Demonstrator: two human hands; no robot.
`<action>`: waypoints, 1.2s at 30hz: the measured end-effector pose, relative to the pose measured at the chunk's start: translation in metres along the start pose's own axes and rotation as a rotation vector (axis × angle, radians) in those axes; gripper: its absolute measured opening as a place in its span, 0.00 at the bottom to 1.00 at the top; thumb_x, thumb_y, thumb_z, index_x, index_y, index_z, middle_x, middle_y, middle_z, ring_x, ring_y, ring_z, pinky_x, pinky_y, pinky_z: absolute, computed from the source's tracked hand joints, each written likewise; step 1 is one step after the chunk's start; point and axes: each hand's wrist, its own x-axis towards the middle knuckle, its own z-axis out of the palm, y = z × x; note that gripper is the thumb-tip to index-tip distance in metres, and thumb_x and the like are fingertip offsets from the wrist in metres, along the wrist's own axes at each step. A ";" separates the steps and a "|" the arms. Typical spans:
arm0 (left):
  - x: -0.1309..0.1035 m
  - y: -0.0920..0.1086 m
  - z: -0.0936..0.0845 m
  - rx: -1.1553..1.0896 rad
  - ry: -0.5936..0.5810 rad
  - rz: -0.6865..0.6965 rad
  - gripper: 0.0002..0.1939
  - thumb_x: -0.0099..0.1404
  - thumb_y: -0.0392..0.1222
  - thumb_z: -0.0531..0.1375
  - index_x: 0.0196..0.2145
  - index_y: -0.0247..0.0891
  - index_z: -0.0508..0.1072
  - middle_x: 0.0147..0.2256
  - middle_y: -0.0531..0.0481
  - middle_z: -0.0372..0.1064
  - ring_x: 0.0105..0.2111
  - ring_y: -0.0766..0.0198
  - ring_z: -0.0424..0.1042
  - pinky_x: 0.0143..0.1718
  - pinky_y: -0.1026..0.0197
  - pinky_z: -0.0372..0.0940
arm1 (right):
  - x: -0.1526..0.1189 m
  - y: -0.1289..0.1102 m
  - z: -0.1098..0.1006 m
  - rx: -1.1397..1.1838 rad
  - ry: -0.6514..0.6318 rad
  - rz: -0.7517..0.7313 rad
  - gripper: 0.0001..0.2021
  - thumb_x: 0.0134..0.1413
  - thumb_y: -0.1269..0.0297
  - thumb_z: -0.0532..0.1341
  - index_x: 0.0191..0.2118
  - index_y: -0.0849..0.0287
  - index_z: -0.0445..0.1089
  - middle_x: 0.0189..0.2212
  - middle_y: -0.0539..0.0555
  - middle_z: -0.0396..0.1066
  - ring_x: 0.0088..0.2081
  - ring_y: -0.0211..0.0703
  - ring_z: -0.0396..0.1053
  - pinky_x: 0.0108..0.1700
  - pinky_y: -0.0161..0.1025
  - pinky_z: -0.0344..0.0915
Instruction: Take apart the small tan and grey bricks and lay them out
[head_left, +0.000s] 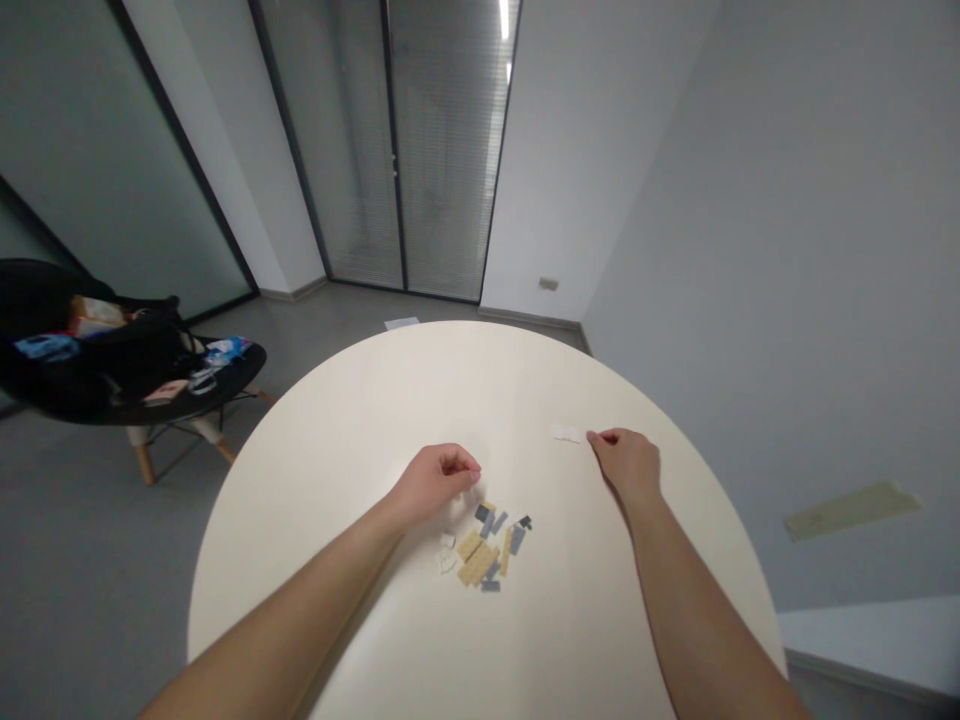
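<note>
My left hand (439, 482) hovers just beyond a small pile, thumb and fingertips pinched together. Anything in that pinch is too small or hidden to make out. Below it, the pile holds tan toy-brick plates (478, 562), grey plates (517, 540), a dark piece (481, 513) and white pieces (447, 560). To the right, my right hand (631, 465) rests low over the table with its fingertips closed together. They are beside a short row of white pieces (567, 433), close to its right end. What those fingers hold, if anything, does not show.
The round white table (337, 420) fills the middle. A black chair (225, 375) at the left bears a bag and several small items. Glass doors (442, 150) stand behind, and a grey wall (810, 300) rises on the right.
</note>
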 end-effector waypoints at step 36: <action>-0.026 0.010 0.022 0.690 -0.264 0.482 0.18 0.66 0.42 0.54 0.52 0.45 0.71 0.53 0.43 0.68 0.52 0.53 0.65 0.53 0.52 0.57 | -0.003 0.001 0.010 0.095 0.002 -0.229 0.15 0.55 0.66 0.53 0.40 0.57 0.76 0.42 0.55 0.75 0.42 0.46 0.71 0.45 0.42 0.66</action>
